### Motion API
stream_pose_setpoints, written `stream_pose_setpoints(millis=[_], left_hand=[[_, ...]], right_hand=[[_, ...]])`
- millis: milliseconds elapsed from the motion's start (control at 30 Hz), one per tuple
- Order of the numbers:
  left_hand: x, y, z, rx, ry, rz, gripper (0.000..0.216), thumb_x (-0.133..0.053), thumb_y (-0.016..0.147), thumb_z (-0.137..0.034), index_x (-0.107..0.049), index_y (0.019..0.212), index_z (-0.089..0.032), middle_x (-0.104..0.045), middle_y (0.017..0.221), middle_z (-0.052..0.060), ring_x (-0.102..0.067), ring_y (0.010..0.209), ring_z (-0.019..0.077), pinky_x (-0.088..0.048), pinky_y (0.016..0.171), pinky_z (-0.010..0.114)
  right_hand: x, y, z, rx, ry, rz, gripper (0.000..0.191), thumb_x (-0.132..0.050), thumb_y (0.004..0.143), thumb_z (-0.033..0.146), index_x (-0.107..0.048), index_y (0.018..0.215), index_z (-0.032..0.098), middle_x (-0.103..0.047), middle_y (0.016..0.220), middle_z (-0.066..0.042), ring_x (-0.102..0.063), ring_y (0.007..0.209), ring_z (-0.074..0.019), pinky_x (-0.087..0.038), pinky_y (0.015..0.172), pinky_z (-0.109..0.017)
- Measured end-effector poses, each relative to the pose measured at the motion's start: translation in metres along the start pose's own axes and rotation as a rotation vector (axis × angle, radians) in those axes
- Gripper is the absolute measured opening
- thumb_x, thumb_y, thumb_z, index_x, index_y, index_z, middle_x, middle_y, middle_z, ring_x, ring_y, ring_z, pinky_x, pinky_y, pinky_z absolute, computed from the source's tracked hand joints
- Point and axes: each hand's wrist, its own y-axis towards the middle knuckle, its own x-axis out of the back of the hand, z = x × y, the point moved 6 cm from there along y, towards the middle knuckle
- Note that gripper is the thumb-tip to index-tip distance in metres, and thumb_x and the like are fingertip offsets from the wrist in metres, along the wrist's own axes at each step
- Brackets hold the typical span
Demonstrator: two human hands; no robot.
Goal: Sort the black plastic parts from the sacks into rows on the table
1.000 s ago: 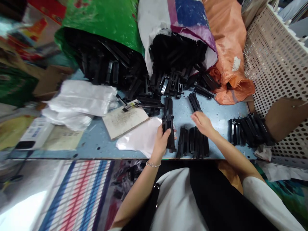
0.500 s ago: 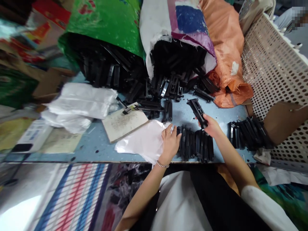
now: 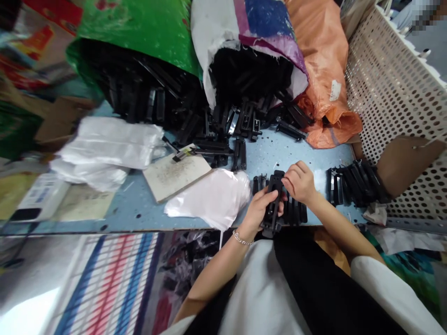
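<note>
Both hands grip one long black plastic part point(image 3: 273, 204) over the near edge of the blue table point(image 3: 139, 209). My left hand point(image 3: 260, 208) wraps its lower half, my right hand point(image 3: 298, 183) pinches its upper end. Under them lies a row of like black parts point(image 3: 295, 211), side by side on the table. A second row of black parts point(image 3: 352, 186) lies further right. A white plastic bag point(image 3: 209, 197) lies just left of my left hand.
A green sack point(image 3: 139, 37) and a white sack point(image 3: 216, 42) spill black parts at the back, beside an orange sack point(image 3: 324, 60). A perforated white crate point(image 3: 394, 93) stands at the right. A board point(image 3: 176, 173) and crumpled white bags point(image 3: 108, 144) lie at the left.
My right hand has brought the black part from the table's middle down to the row. My left hand has left the row and taken hold of that part.
</note>
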Motion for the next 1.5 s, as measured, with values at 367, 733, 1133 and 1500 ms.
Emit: stream_pose_setpoints(millis=[367,733,1133,1500], left_hand=[[0.034,-0.008,-0.012,-0.029,-0.148,-0.219,0.037,-0.071,0.073,-0.048,-0.065,0.083,-0.013,-0.061,0.062,-0.001,-0.056,0.055,0.0095,-0.045,0.052,0.02],[0.093,-0.021,0.016,0.02,0.19,-0.453,0.05,-0.072,0.073,-0.053,-0.057,0.105,-0.018,-0.062,0.062,-0.003,-0.059,0.053,0.013,-0.042,0.047,0.021],[0.089,0.002,0.036,0.03,-0.14,-0.354,0.041,-0.058,0.087,-0.056,-0.062,0.096,-0.016,-0.067,0.069,0.003,-0.062,0.056,0.0122,-0.046,0.048,0.02],[0.058,-0.092,0.039,0.58,0.176,0.364,0.054,-0.051,0.089,-0.059,-0.071,0.088,-0.009,-0.073,0.085,0.013,-0.067,0.056,0.0188,-0.052,0.051,0.029]], right_hand=[[-0.035,-0.049,0.079,0.327,0.0,0.097,0.047,-0.038,0.102,0.056,-0.062,0.086,0.019,-0.062,0.084,-0.008,-0.048,0.079,-0.0212,-0.034,0.072,-0.035],[-0.018,-0.136,0.009,-0.534,-0.352,0.224,0.055,-0.043,0.099,0.053,-0.054,0.134,0.011,-0.059,0.12,-0.022,-0.055,0.102,-0.0328,-0.046,0.085,-0.044],[-0.016,-0.087,-0.057,-0.431,-0.276,0.275,0.062,-0.05,0.095,0.039,-0.039,0.151,0.013,-0.05,0.142,-0.024,-0.048,0.127,-0.0413,-0.043,0.103,-0.062],[-0.043,-0.084,0.093,0.328,0.116,0.63,0.048,-0.062,0.094,0.035,-0.051,0.136,0.016,-0.068,0.122,-0.017,-0.069,0.103,-0.0269,-0.057,0.087,-0.04]])
